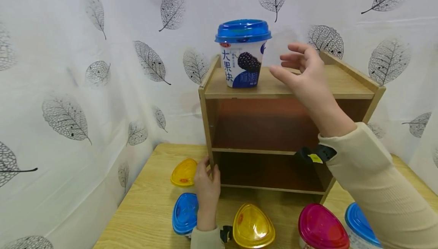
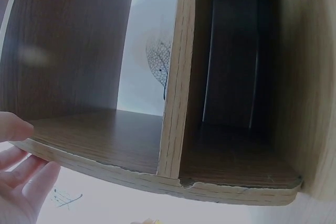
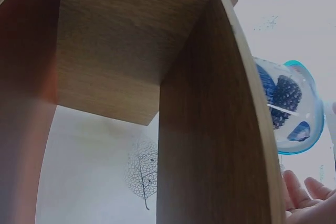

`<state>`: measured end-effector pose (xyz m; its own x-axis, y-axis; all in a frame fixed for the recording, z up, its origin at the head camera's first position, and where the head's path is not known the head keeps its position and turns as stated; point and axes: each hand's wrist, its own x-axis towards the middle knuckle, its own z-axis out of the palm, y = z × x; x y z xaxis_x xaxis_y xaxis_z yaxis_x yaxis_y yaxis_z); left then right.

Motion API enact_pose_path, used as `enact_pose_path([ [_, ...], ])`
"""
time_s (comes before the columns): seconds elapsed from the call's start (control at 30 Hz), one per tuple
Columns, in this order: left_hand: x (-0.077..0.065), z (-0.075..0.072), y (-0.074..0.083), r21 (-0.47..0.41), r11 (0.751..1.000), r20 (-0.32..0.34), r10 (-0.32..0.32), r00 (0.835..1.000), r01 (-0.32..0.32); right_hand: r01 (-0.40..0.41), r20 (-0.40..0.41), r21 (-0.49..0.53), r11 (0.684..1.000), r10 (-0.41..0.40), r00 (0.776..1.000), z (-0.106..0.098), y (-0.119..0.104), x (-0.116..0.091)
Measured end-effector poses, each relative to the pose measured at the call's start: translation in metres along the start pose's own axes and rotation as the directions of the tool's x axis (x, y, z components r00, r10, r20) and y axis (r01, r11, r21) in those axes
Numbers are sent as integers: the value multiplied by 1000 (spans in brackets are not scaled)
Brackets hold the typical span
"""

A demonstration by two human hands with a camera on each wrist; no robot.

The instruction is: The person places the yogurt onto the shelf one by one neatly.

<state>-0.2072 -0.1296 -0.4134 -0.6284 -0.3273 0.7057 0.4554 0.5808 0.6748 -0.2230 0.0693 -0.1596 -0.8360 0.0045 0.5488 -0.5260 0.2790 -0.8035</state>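
Note:
A yogurt cup with a blue lid and a blackberry picture stands upright on the left part of the top of a small wooden shelf. To the right of the cup is my right hand, its fingers spread in a loose curve with nothing between them. A gap shows between the fingertips and the cup. My left hand holds the front edge of the shelf's left side panel, low down. In the left wrist view, the thumb and fingers lie on opposite sides of that panel.
Lidded cups stand on the wooden table: yellow and blue on the left, yellow in front, magenta and blue on the right. A leaf-patterned curtain hangs behind.

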Motion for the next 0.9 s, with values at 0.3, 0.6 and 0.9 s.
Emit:
enact_pose_path([
  [0.3,0,0,0,4,1000,-14,19,1000,-19,45,6,63,997,-45,999,-6,4,-15],
  [0.6,0,0,0,2,1000,-15,18,1000,-18,68,0,101,993,-69,998,-14,10,-31],
  [0.9,-1,1,-1,5,1000,-23,26,999,-26,112,-26,201,973,-109,994,-25,14,-47],
])
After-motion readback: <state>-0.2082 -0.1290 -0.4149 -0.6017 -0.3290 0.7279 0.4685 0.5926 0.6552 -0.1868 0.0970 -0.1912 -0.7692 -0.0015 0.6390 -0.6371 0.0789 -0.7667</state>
